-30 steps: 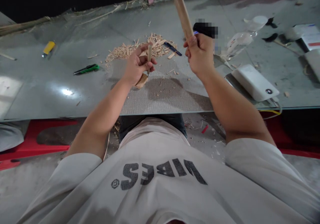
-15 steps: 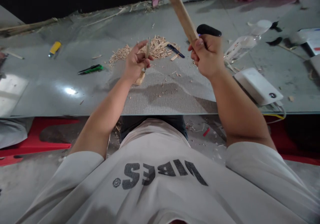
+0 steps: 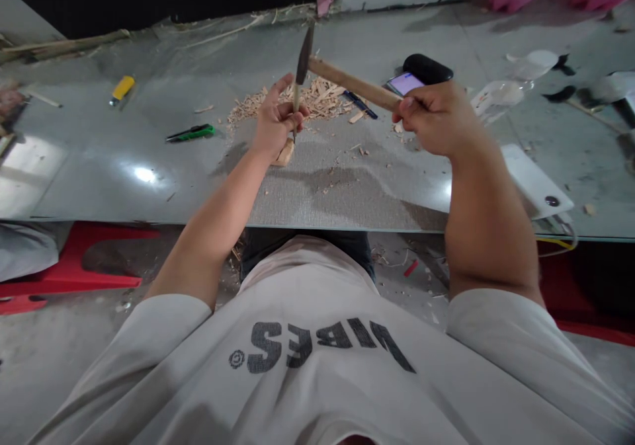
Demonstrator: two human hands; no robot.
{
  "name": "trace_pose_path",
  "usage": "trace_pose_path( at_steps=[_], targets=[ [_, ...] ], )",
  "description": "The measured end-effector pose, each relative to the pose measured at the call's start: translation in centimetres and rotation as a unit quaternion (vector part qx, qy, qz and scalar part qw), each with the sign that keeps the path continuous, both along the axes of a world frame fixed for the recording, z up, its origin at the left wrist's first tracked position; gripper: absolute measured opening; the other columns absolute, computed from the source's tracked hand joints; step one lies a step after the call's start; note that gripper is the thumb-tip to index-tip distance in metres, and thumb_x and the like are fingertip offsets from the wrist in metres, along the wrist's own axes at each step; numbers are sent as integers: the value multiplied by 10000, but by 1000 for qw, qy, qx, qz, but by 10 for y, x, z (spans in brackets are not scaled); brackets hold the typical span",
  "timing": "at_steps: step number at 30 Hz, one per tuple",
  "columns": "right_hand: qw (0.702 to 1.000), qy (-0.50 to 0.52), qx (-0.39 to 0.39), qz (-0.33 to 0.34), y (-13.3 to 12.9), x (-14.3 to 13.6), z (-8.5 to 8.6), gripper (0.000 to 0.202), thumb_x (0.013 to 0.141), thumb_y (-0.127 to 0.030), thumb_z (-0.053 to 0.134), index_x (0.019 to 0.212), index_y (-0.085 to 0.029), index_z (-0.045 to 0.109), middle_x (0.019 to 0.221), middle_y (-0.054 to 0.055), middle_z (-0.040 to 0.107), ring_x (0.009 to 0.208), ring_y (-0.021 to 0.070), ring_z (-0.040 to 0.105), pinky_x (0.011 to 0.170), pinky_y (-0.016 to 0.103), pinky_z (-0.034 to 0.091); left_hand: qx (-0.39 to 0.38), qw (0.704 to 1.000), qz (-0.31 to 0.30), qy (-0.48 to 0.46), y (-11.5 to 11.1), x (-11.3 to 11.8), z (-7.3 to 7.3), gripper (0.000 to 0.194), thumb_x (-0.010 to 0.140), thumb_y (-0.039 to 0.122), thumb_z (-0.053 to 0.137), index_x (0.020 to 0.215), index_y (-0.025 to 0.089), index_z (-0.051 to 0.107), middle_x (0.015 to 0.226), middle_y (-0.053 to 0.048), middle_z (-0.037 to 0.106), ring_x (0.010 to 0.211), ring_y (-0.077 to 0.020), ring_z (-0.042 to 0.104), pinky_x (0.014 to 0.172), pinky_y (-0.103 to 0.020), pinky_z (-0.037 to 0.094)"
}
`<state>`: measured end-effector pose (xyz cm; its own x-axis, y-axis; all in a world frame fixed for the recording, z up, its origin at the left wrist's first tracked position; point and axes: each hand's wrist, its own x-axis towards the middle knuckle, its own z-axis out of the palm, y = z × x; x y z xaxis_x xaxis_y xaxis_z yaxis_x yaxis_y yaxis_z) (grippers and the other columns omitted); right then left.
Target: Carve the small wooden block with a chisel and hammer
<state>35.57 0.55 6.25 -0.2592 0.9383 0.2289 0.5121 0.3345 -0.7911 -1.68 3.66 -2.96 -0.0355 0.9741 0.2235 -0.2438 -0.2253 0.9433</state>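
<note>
My left hand (image 3: 274,125) pinches a thin chisel (image 3: 296,101) upright between thumb and fingers. The chisel's lower tip meets a small wooden block (image 3: 283,155) on the table, which the hand partly covers. My right hand (image 3: 430,118) is wrapped round the handle end of a hammer (image 3: 354,82). The dark hammer head is at the chisel's top end; whether they touch I cannot tell. A heap of wood shavings (image 3: 325,101) lies just behind the left hand.
On the table lie a green utility knife (image 3: 191,133), a yellow cutter (image 3: 122,90), a dark blue pen (image 3: 360,104), a phone (image 3: 405,83) and a black case (image 3: 427,69). A clear plastic bottle (image 3: 501,96) and a white power bank (image 3: 536,182) are at the right.
The hammer has swung down and left, from raised to the top of the chisel. My left hand holds the chisel in the same place on the block.
</note>
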Motion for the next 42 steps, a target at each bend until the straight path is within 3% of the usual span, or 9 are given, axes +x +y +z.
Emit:
trace_pose_path(
  at_steps=[6, 12, 18, 23, 27, 30, 33, 37, 42],
  targets=[
    [994, 105, -41, -2, 2, -1, 2, 562, 1305, -543, 816, 814, -289, 714, 631, -17, 503, 601, 179, 351, 686, 419, 316, 22, 999, -31, 0, -5, -3, 2, 905, 860, 334, 982, 1653, 549, 601, 993, 110, 898, 1047, -287, 551, 1102, -507, 479],
    [998, 24, -52, 6, -3, -6, 5, 423, 1253, -266, 826, 832, -265, 790, 652, -11, 575, 616, 177, 417, 684, 407, 312, 25, 1000, 11, -9, -4, 0, 1, 912, 744, 414, 1033, 1581, 570, 707, 1008, 116, 914, 1245, -310, 691, 1211, -553, 542],
    [998, 61, -27, -4, -4, -8, 2, 450, 1278, -372, 825, 842, -279, 766, 650, -16, 547, 633, 183, 395, 692, 403, 332, 4, 1000, -2, 4, -8, -1, 8, 880, 840, 319, 966, 1632, 551, 662, 1033, 114, 938, 1064, -297, 602, 1137, -526, 524],
    [1000, -17, -3, 7, -1, -2, 1, 414, 1253, -393, 841, 857, -285, 788, 694, 15, 630, 687, 215, 515, 675, 397, 343, -2, 1000, -1, -12, -4, 0, 6, 909, 781, 303, 998, 1583, 568, 663, 971, 147, 922, 985, -288, 515, 1001, -506, 476],
    [999, 30, -9, -8, 0, -1, 1, 436, 1294, -347, 756, 862, -289, 754, 669, -11, 560, 655, 200, 419, 696, 404, 328, -5, 1000, -5, -4, -3, 0, 4, 925, 864, 262, 932, 1677, 544, 594, 990, 133, 911, 1002, -279, 527, 1005, -491, 437],
    [1000, 18, -3, 3, 1, -1, -2, 454, 1297, -448, 764, 870, -294, 745, 706, 1, 575, 664, 201, 438, 697, 411, 326, 5, 1000, -16, 9, 0, -2, 0, 975, 877, 271, 923, 1737, 535, 546, 1008, 141, 912, 992, -268, 511, 995, -467, 449],
    [1000, 7, 0, 28, 3, 1, -4, 579, 1187, -757, 856, 844, -303, 747, 710, 25, 574, 656, 214, 443, 668, 422, 322, 24, 999, -10, 43, 9, -10, -8, 1069, 860, 388, 967, 1824, 509, 519, 1042, 116, 927, 923, -263, 523, 906, -452, 506],
    [996, 71, 9, 51, 1, -1, -3, 804, 1013, -1101, 795, 838, -323, 691, 705, 28, 512, 659, 226, 391, 653, 417, 300, 69, 992, -17, 101, 24, -21, -21, 1193, 893, 568, 1007, 1958, 413, 493, 1138, 11, 951, 860, -280, 640, 778, -491, 568],
    [998, 21, -40, 46, -4, -6, -1, 749, 1020, -1040, 843, 875, -317, 714, 755, 53, 563, 724, 240, 431, 685, 419, 302, 130, 976, -45, 168, 35, -27, -32, 1093, 1040, 717, 870, 2015, 445, 456, 1175, 1, 954, 904, -294, 704, 762, -500, 630]
  ],
)
